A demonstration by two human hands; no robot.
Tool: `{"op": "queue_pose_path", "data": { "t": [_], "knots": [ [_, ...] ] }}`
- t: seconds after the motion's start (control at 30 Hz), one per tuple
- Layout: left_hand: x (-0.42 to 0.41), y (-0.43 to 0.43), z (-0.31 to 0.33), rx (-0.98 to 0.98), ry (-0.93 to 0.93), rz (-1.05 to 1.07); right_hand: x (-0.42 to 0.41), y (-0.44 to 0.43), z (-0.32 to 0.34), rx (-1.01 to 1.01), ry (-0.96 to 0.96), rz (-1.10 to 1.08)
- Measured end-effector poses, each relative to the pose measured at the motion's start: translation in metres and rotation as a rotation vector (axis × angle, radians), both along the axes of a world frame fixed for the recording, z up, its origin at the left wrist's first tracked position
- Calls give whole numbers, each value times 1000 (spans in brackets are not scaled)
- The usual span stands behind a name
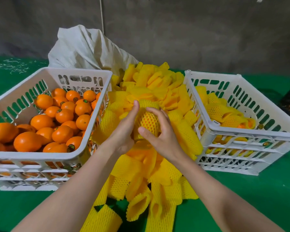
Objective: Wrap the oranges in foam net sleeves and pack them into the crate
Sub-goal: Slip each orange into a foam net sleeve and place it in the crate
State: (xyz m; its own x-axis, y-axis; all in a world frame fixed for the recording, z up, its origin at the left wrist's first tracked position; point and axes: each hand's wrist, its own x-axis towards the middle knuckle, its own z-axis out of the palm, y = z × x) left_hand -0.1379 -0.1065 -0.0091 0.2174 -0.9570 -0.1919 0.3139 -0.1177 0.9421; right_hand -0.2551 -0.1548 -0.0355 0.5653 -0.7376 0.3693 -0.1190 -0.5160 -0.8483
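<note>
Orange (150,122) netted in stretched yellow sleeve (peel showing through mesh), left hand (124,131) and right hand (161,131) gripping it.

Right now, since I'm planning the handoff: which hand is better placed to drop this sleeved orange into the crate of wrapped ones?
Probably the right hand: its fingers curl round the sleeved orange, and the right crate, holding wrapped oranges, stands on that side. The left hand would reach across.

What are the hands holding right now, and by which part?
One sleeved orange: left hand grips its left side, right hand its right side.
</note>
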Motion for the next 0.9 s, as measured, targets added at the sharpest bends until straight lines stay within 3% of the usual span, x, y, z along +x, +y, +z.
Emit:
{"op": "queue_pose_path", "data": {
  "t": [0.13, 0.27, 0.47, 0.57, 0.63, 0.73, 0.8, 0.9],
  "knots": [
    [-14, -4, 7, -68, 257, -30, -7, 0, 1, 41, -116, -109],
    [-31, -17, 1, -152, 280, -56, -28, -11, 7, -61, -171, -186],
    [-69, -47, -6, -202, 62, 57, -72, -61, 26, -124, -236, -378],
    [-93, -64, -9, -264, -249, 3, -105, -102, 34, -78, -196, -536],
    [-109, -81, -11, -288, -510, -58, -129, -129, 37, -28, -39, -604],
    [-126, -102, -18, -311, -852, -149, -154, -161, 35, 21, 510, -537],
    [-129, -108, -22, -323, -969, -155, -158, -172, 31, 35, 808, -372],
    [-124, -109, -21, -343, -1027, -148, -153, -177, 33, 71, 1102, -147]
  ]
}}
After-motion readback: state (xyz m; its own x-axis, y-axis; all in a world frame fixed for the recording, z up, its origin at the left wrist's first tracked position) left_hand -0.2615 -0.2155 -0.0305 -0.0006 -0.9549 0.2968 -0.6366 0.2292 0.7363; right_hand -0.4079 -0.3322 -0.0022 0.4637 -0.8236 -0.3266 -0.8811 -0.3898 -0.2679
